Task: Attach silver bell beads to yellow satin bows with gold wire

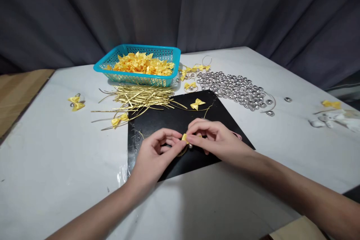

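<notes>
Both hands meet over the black mat [180, 120], left hand [153, 153] and right hand [216, 138] each pinching the small yellow bow [185, 137] between fingertips, bow lying between them with a silver bead [190, 145] just beneath, right slightly nearer.

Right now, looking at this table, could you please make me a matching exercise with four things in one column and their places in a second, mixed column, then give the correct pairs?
Things:
1. blue basket
2. silver beads
3. gold twist ties
4. small yellow bow

Places:
A. pinched between the left hand and the right hand, over the black sheet
B. spread on the table right of the basket
C. at the far side of the table, full of yellow bows
D. heaped just in front of the basket

Pairs: 1-C, 2-B, 3-D, 4-A
</notes>
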A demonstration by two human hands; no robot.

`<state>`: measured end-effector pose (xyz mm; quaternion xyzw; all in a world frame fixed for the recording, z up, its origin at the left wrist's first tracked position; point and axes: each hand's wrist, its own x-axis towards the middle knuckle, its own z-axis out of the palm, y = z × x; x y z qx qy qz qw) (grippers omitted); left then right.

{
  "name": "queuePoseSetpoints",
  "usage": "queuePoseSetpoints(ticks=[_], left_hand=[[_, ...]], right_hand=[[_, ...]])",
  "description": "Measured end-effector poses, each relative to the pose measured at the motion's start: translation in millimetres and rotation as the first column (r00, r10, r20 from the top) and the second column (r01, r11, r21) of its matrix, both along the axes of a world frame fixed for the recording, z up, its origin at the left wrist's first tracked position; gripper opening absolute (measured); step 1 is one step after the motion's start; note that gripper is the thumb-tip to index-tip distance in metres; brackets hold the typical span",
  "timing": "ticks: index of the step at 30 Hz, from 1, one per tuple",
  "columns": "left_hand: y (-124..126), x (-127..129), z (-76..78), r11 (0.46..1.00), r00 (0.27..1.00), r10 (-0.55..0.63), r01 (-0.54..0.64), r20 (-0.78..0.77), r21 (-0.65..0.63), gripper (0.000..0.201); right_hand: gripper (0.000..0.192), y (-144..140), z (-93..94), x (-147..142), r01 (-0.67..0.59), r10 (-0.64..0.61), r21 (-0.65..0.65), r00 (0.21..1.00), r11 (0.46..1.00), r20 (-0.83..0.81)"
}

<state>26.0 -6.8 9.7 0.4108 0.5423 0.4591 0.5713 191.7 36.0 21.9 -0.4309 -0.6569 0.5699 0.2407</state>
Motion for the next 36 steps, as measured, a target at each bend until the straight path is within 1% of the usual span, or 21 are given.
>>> queuePoseSetpoints(ticks=[2, 5, 7, 10, 13, 16, 18, 21, 22, 25, 27, 29, 32, 34, 36], left_hand=[[0, 0, -0.3, 1.000, 0.999, -0.024, 0.024, -0.026, 0.002, 0.012], [0, 0, -0.9, 0.998, 0.997, -0.065, 0.065, -0.047, 0.000, 0.014], [0, 0, -1.3, 0.994, 0.993, -0.107, 0.107, -0.044, -0.008, 0.015], [0, 0, -2.3, 0.987, 0.987, -0.158, 0.158, -0.037, -0.004, 0.016], [-1, 0, -3.9, 0.983, 0.980, -0.183, 0.185, -0.074, 0.020, 0.018], [-2, -1, -5.8, 0.967, 0.961, -0.239, 0.248, -0.142, 0.055, 0.021], [-2, -1, -6.3, 0.959, 0.947, -0.259, 0.276, -0.190, 0.067, 0.018], [-3, 0, -4.8, 0.960, 0.937, -0.254, 0.274, -0.239, 0.056, 0.014], [-3, 1, -3.9, 0.955, 0.928, -0.271, 0.292, -0.255, 0.050, 0.014], [-3, 1, -1.2, 0.931, 0.896, -0.332, 0.362, -0.294, 0.053, 0.017], [-3, 1, -0.3, 0.932, 0.901, -0.326, 0.357, -0.285, 0.063, 0.017], [-3, 1, -0.3, 0.942, 0.914, -0.303, 0.330, -0.268, 0.060, 0.018], [-2, 0, -1.2, 0.947, 0.924, -0.302, 0.319, -0.236, 0.040, 0.020], [-1, -1, -1.5, 0.954, 0.937, -0.286, 0.298, -0.202, 0.030, 0.022], [0, -2, -1.1, 0.961, 0.949, -0.268, 0.275, -0.166, 0.022, 0.024]], right_hand=[[0.028, 0, -0.5, -1, 0.047, -0.048, -0.010, 0.999, 0.999, -0.012], [0.029, -1, -1.1, -3, 0.117, -0.120, -0.104, 0.992, 0.988, -0.027], [0.029, -2, -1.4, -3, 0.146, -0.153, -0.125, 0.987, 0.981, -0.050], [0.028, -3, -2.4, -3, 0.168, -0.172, -0.064, 0.982, 0.984, -0.073], [0.029, -3, -4.3, -3, 0.161, -0.161, -0.011, 0.983, 0.987, -0.092], [0.027, -2, -6.1, -2, 0.140, -0.146, -0.067, 0.984, 0.988, -0.105], [0.027, -2, -6.8, -2, 0.163, -0.173, -0.092, 0.979, 0.982, -0.112], [0.030, 0, -6.9, 0, 0.182, -0.192, -0.093, 0.975, 0.979, -0.112], [0.030, 0, -6.6, 0, 0.178, -0.186, -0.078, 0.977, 0.981, -0.107], [0.027, 0, -4.8, 2, 0.113, -0.114, -0.017, 0.991, 0.993, -0.075], [0.025, 0, -3.0, 2, 0.024, -0.025, -0.023, 0.998, 0.999, -0.065], [0.025, 1, -1.5, 3, -0.044, 0.039, -0.070, 0.997, 0.997, -0.071], [0.028, 3, -0.3, 5, -0.080, 0.068, -0.173, 0.995, 0.982, -0.075], [0.029, 6, 0.2, 9, -0.126, 0.101, -0.242, 0.988, 0.962, -0.113], [0.029, 8, 1.1, 13, -0.180, 0.144, -0.260, 0.978, 0.949, -0.152]])
